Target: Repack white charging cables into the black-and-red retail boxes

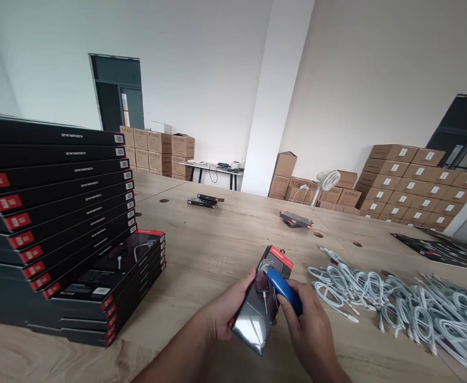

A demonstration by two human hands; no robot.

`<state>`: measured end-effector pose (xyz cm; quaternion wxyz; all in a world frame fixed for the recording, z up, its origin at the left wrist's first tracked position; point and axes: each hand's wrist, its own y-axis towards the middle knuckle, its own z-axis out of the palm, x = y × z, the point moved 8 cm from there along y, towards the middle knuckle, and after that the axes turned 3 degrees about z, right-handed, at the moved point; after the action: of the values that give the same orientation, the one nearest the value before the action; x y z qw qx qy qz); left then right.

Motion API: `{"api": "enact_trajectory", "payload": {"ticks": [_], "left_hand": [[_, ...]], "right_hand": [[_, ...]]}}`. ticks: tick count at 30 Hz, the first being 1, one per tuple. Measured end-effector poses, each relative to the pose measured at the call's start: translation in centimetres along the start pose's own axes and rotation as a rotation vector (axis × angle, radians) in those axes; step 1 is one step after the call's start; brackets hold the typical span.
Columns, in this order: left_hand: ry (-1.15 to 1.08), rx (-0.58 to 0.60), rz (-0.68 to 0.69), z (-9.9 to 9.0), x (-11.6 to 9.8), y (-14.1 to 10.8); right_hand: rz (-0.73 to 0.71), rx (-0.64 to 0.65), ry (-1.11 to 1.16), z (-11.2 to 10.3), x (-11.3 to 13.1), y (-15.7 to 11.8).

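Note:
My left hand (229, 308) grips a slim black and red retail box (253, 314) by its left side, tilted above the table. A phone and white cable are pictured on its front, and a small hang tab shows at the top. In my right hand (311, 324) is a smooth blue handheld tool (283, 290); its kind is unclear. The tool's far end lies against the upper front of the box, near a clear, shiny bit. Fingers hide the near end of the tool.
A tall stack of black boxes (57, 213) rises at the left, with a lower stack (141, 266) beside it. Coiled white cables (409, 303) are heaped at the right. More flat boxes (203, 201) lie farther back on the table (185, 287); cartons (412, 183) and a fan (327, 181) stand beyond.

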<state>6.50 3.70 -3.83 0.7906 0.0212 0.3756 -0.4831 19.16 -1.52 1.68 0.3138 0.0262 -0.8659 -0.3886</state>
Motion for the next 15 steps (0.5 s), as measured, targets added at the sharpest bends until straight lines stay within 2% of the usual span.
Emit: {"api": "enact_trajectory", "payload": {"ticks": [6, 11, 15], "left_hand": [[0.076, -0.056, 0.028, -0.7, 0.0, 0.3], [0.091, 0.018, 0.034, -0.4, -0.1, 0.3], [0.117, -0.044, 0.012, -0.7, 0.0, 0.0]], "right_hand": [[0.013, 0.012, 0.005, 0.2, -0.1, 0.0], [-0.090, -0.029, -0.097, -0.6, 0.6, 0.2], [-0.128, -0.039, -0.146, -0.8, 0.7, 0.3]]}}
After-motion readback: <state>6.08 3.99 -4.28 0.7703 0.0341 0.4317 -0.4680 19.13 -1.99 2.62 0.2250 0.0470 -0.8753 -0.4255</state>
